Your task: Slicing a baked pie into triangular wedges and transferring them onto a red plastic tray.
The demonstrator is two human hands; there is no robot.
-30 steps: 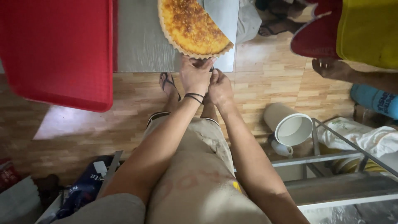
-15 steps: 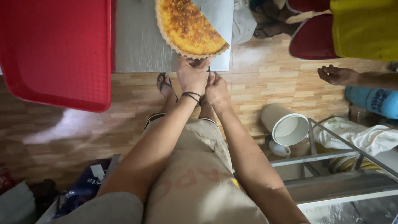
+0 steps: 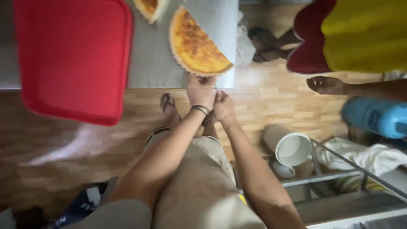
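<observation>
Golden half tart (image 3: 197,46): on grey table (image 3: 152,63), near edge, right of red tray (image 3: 74,59).
Left hand (image 3: 200,91): fingers closed on tart's fluted rim.
Right hand (image 3: 223,108): curled narrow beside left, grip unclear.
White bucket (image 3: 292,148): on wooden floor, contents indiscernible.

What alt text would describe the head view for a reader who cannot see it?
Seen from above, a person's left hand touches the edge of a half tart on a grey table, the right hand just beside it. A red tray lies to the left.
</observation>
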